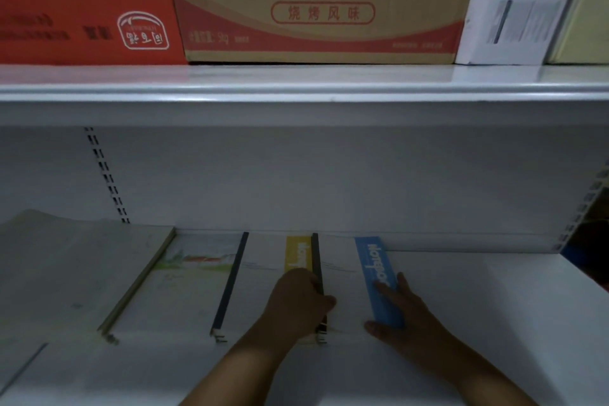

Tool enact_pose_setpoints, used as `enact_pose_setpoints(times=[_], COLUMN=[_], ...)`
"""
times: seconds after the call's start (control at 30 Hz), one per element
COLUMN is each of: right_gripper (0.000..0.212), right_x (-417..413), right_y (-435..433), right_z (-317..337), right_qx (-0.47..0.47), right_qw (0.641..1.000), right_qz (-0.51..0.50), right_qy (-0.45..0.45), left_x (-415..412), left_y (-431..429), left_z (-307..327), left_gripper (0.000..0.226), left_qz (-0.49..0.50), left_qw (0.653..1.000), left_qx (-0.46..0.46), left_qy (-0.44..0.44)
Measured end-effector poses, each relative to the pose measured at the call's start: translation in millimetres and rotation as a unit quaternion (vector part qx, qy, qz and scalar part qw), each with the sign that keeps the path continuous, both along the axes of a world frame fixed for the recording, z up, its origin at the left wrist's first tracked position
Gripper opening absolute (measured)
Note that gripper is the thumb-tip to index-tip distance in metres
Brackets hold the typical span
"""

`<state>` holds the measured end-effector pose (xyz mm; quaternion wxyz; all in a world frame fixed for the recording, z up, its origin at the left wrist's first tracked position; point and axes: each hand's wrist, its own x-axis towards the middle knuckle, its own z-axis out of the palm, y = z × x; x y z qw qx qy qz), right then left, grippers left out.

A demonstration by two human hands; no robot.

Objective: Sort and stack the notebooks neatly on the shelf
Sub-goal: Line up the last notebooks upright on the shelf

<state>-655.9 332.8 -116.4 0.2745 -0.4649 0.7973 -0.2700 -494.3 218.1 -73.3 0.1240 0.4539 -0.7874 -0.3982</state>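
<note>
While the left hand [300, 298] seemingly grips the yellow notebook [297, 254], right hand [407, 311] lies flat on blue notebook [371, 260]

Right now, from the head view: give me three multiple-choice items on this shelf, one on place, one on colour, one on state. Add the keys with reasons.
1. Where does the right hand lie?
A. On the tan cardboard box on the upper shelf
B. On the white notebook with the blue strip
C. On the notebook with the landscape picture on its cover

2. What colour is the strip partly hidden by the left hand?
A. Green
B. Red
C. Yellow

3. How are the right hand's fingers?
A. Straight, flat on the cover
B. Balled in a fist
C. Pinching a pen

Key:
1 B: its fingers lie across the blue strip.
2 C: the yellow strip shows beyond the knuckles.
3 A: the fingers are extended on the notebook and hold nothing.
</note>
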Motion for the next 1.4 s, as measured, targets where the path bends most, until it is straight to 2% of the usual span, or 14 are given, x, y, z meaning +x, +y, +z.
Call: enact_pose_setpoints(times=[0.03,0.1,0.17,0.27,0.47,0.57,0.63,0.73,0.83,0.87,0.97,1.03,1.27,1.4], right_gripper=[0.134,0.103,0.078,0.062,0.043,0.103,0.12,0.123,0.132,0.135,0.139,0.139,0.114,0.131], right_x=[0,2,5,-1,-5,-5,-6,-4,-1,-1,-1,1,2,-4], right_y=[1,1,2,7,10,10,11,13,13,13,12,12,13,11], right_z=[1,1,5,6,4,-5,-5,0,0,-1,-2,0,4,9], right_qx=[-0.008,-0.031,-0.067,-0.126,-0.094,-0.07,-0.043,-0.031,-0.024,-0.021,-0.018,-0.019,-0.027,0.012], right_qw=[1.0,0.999,0.996,0.985,0.993,0.997,0.999,0.999,0.999,0.999,0.999,0.999,0.999,0.998], right_qz=[-0.002,0.012,0.012,-0.018,-0.002,0.012,0.028,0.044,0.045,0.044,0.042,0.04,0.03,0.056], right_qy=[-0.004,-0.022,-0.058,-0.115,-0.066,-0.006,0.008,0.009,0.021,0.022,0.028,0.029,0.016,0.035], left_x=[0,-2,-4,0,75,100,103,104,104,104,101,94,87,84], left_y=[1,6,11,14,-24,-35,-40,-36,-26,-24,-21,-21,-29,-33], left_z=[2,7,13,20,35,27,19,8,7,7,7,6,-7,-8], left_gripper=[0.012,0.011,0.027,0.045,0.029,0.029,0.031,0.028,0.027,0.035,0.09,0.101,0.078,0.085], left_qz=[0.014,0.036,0.045,0.07,0.196,0.235,0.247,0.259,0.232,0.2,0.012,-0.097,-0.084,-0.112], left_qw=[0.999,0.993,0.977,0.957,0.934,0.931,0.937,0.945,0.95,0.956,0.968,0.956,0.959,0.949], left_qx=[0.015,0.047,0.081,0.122,0.076,0.065,0.032,-0.089,-0.199,-0.213,-0.16,-0.132,-0.2,-0.214], left_qy=[0.025,0.105,0.192,0.253,0.29,0.272,0.244,0.181,0.061,-0.004,-0.192,-0.245,-0.181,-0.201])
